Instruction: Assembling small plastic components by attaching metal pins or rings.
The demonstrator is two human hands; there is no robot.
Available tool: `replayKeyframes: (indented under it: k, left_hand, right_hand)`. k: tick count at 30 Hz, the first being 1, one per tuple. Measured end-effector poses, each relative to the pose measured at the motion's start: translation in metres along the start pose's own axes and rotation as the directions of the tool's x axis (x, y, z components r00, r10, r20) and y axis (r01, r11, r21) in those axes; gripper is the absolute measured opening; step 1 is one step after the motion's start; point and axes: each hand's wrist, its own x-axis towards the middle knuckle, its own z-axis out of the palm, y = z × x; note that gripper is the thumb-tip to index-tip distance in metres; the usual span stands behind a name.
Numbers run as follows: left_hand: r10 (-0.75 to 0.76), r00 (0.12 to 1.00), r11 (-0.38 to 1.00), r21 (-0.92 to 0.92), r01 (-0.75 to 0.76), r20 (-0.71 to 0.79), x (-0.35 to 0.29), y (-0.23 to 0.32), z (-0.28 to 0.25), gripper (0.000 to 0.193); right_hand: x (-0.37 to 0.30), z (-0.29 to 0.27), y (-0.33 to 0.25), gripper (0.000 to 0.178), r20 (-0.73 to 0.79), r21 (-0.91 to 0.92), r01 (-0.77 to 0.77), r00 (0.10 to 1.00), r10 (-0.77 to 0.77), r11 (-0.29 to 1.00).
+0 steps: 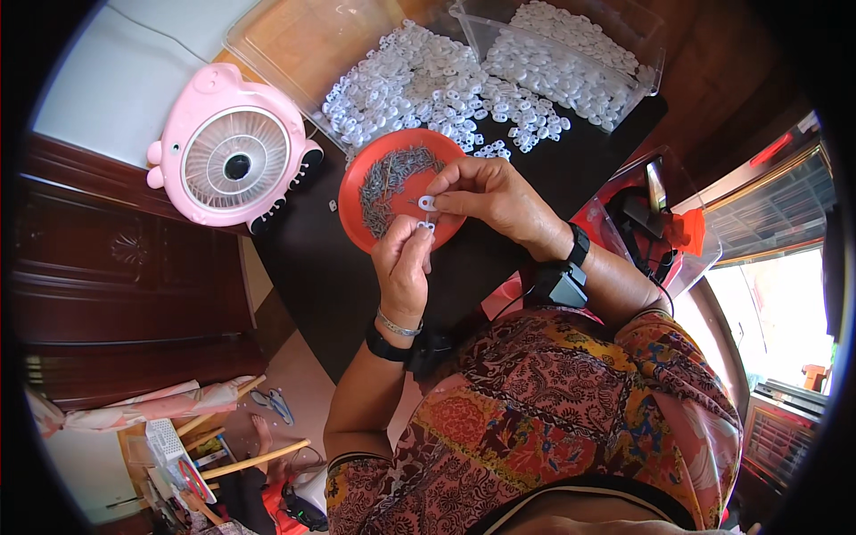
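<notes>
My right hand (pixel 486 194) pinches a small white plastic piece with holes (pixel 427 203) between thumb and fingers, over the red plate (pixel 350 207). Just below it, my left hand (pixel 403 260) is closed on another such white piece (pixel 426 226) at its fingertips. The two pieces are close together; I cannot tell whether they touch. A thin metal pin seems to lie by the right-hand piece, too small to make out. Many grey metal nails (pixel 379 189) lie in the plate, mostly along its left and far sides.
A big heap of white plastic pieces (pixel 401 85) lies beyond the plate, with a clear bin (pixel 615 102) of more at far right. A pink fan (pixel 236 147) stands left on the dark table (pixel 308 285). A clear box with tools (pixel 655 218) is at right.
</notes>
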Motion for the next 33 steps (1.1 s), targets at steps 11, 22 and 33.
replayKeyframes:
  k: [11,22,33]
  left_hand:
    - [-0.028,1.000,1.000,0.012,0.028,-0.013,0.0001,-0.0004,-0.0001,0.017]
    - [-0.044,0.999,0.999,-0.011,0.043,-0.005,-0.0005,-0.0002,0.0012,0.018]
    - [-0.086,0.996,0.996,0.028,0.086,-0.007,-0.0006,0.0019,0.0002,0.017]
  right_hand:
    - [-0.0013,0.0009,-0.0003,0.011,0.023,0.080,-0.067,0.998,0.065,0.995]
    - [-0.0022,0.0021,0.0037,0.009,-0.009,-0.043,0.011,1.000,-0.011,0.999]
    - [-0.0077,0.0061,-0.0001,0.009,-0.013,-0.208,0.088,0.996,-0.093,0.974]
